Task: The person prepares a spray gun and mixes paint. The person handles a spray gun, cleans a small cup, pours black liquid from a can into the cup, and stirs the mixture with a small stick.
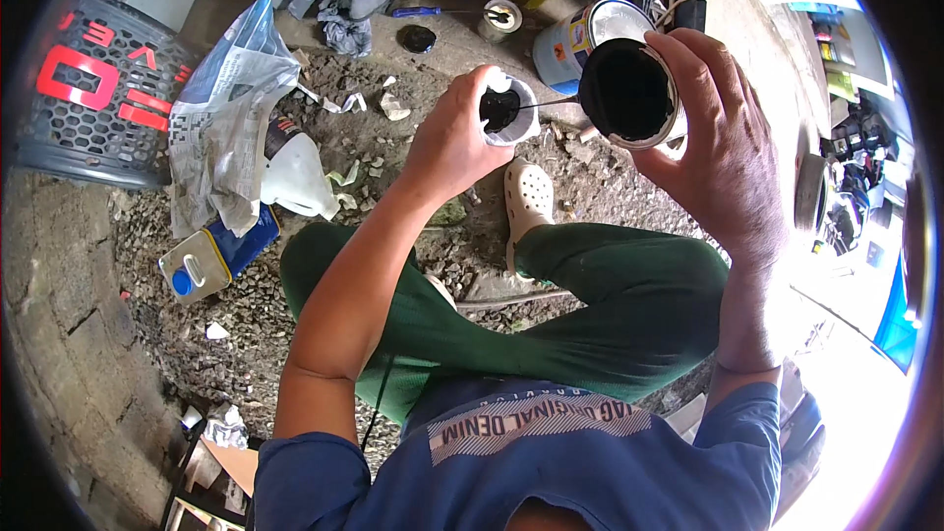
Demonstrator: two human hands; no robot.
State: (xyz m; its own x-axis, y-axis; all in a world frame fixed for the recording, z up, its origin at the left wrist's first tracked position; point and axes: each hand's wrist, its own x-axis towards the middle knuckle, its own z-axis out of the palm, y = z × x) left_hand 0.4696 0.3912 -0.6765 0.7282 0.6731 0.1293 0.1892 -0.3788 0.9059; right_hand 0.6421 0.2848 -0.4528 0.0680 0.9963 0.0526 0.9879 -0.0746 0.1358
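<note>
Fingers and thumb of the left hand (457, 128) curl round a small white cup (528, 120), a narrow hold, with dark liquid inside. Just to its right, the right hand (726, 133) spreads wider and grips a black-lined can (627, 93) by its side. A thin dark strand (551, 102) spans the gap between can and cup (a trickle of paint or a slim stick, I cannot tell which).

A pour seems under way and partly done: the cup already holds some black; the rest of the transfer and righting the can appear left, though neither level can be read.

The can is tipped, its mouth facing the camera and leaning toward the cup; its long axis slants back from there toward the right palm. The cup opens upward, its exact lean unclear.

Beyond them stand a large paint tin (562, 54) and a small open pot (500, 22); a blue-handled screwdriver (417, 11) and a round black lid (417, 38) lie on the ground nearby.
</note>
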